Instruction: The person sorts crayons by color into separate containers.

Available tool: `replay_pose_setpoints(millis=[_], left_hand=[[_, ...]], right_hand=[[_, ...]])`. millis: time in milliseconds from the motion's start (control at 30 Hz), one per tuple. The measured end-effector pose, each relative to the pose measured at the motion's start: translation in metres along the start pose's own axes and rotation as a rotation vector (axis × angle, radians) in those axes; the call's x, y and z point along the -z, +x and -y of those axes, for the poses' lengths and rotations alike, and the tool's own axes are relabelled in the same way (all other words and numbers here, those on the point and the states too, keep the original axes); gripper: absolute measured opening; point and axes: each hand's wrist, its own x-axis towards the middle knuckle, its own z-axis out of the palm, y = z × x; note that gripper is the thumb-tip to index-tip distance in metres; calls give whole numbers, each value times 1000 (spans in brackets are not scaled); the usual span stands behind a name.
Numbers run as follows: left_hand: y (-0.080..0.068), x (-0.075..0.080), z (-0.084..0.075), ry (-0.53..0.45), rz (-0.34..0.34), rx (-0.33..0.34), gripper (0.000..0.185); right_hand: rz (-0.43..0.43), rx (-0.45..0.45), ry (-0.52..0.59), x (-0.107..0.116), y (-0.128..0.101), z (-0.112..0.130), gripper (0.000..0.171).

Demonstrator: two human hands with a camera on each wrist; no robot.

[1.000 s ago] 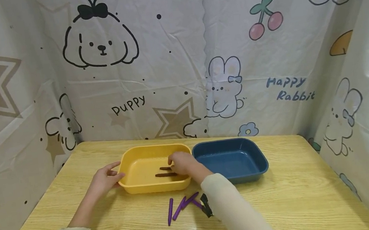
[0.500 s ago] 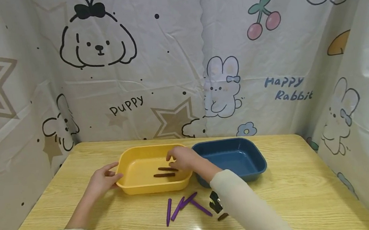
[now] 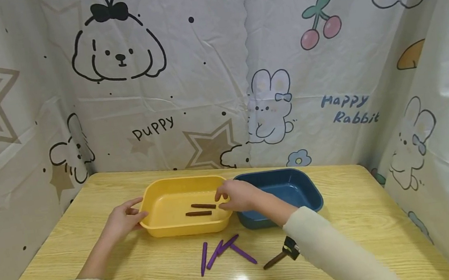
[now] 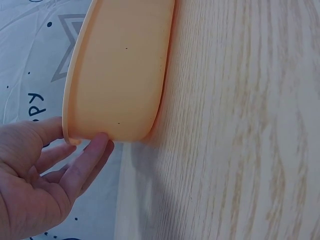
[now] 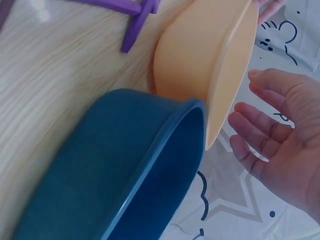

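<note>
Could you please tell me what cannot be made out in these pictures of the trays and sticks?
- Head view: near end of the brown stick on the table is covered by the right sleeve's wrist camera.
- Left wrist view: inside of the yellow plastic tray is hidden; only its outer wall shows, touched by the left hand.
- Right wrist view: purple sticks are cut off by the top edge.

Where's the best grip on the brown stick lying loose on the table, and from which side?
Pinch the brown stick at mid-length, from straight above. It lies flat on the table, angled, right of the purple sticks, with bare wood along both long sides. Its right end sits against the right arm's wrist camera, so avoid that end.
</note>
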Motion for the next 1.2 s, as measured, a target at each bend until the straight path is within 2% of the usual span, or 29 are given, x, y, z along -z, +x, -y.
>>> replay_pose_setpoints(millis=[300, 500, 800, 1200], left_hand=[[-1, 0, -1, 3, -3, -6, 59], [-2, 0, -2, 2, -1, -3, 59], [-1, 0, -3, 5, -2, -4, 59], [-2, 0, -5, -7, -6, 9, 59]], right_hand=[[19, 56, -5, 2, -32, -7, 20], [60, 60, 18, -1, -54, -15, 16], [78, 74, 27, -10, -81, -24, 15], [37, 66, 134, -24, -109, -44, 14]])
